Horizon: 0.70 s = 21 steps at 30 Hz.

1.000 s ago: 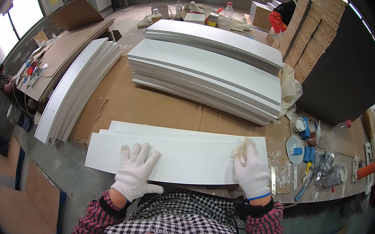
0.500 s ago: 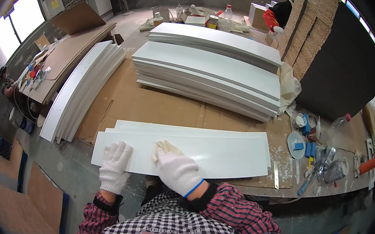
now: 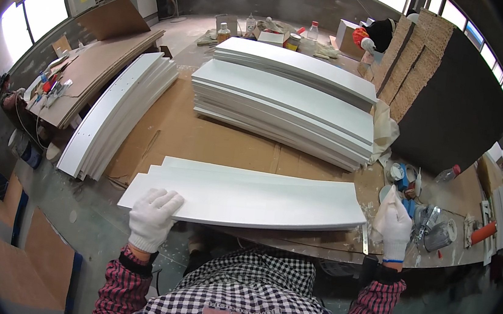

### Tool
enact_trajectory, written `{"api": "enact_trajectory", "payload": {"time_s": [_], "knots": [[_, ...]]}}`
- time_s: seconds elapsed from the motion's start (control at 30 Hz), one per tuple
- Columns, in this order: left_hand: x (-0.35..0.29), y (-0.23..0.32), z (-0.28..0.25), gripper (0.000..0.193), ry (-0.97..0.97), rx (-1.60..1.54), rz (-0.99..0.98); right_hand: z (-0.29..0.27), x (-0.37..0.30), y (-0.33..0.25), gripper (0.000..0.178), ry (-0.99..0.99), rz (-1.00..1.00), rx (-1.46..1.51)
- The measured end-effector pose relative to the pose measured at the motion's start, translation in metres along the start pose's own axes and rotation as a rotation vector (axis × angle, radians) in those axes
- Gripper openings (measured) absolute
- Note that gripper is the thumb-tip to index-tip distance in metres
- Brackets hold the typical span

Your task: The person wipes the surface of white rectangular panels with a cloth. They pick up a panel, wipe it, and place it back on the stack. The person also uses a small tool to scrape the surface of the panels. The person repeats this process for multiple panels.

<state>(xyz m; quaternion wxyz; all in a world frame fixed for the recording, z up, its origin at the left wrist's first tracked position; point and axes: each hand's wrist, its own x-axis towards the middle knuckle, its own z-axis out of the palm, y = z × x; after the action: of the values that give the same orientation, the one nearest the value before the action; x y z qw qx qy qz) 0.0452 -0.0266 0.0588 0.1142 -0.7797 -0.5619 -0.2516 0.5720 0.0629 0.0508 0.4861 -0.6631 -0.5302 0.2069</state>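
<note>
A long, glossy white board [image 3: 253, 200] lies across the near edge of the table, on top of other white boards [image 3: 219, 169] that show behind it. My left hand [image 3: 153, 219], in a white knit glove, rests its fingers on the board's near left corner. The palm hangs off the edge and the fingers lie stretched over the surface. Beyond the board's right end is my gloved right hand [image 3: 396, 230], raised above the tools. Its fingers are drawn together on a pale cloth [image 3: 382, 218], partly hidden by the glove.
Stacked white panels [image 3: 282, 102] stand at the far middle, with more panels [image 3: 115, 112] at the left. A metal ruler [image 3: 365, 239], blue-handled tools and a clear cup [image 3: 437, 236] lie at the right. A large dark block [image 3: 453, 104] rises behind; another person's glove [image 3: 368, 45] shows beyond.
My right hand has lifted off the board and moved right, over the tools. The left hand has slid toward the board's near left corner. The view has shifted slightly.
</note>
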Motion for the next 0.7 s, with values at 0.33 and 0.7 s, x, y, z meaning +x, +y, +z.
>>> {"api": "enact_trajectory", "payload": {"time_s": [0.33,0.7], "knots": [[0.067,-0.025,-0.06,0.041,-0.854,-0.235,-0.53,0.04,-0.024,-0.044,0.04,-0.053,-0.017,0.37],[0.042,-0.03,-0.025,0.047,-0.468,-0.157,-0.512,0.105,-0.002,-0.053,0.04,-0.243,-0.127,-0.322]]}}
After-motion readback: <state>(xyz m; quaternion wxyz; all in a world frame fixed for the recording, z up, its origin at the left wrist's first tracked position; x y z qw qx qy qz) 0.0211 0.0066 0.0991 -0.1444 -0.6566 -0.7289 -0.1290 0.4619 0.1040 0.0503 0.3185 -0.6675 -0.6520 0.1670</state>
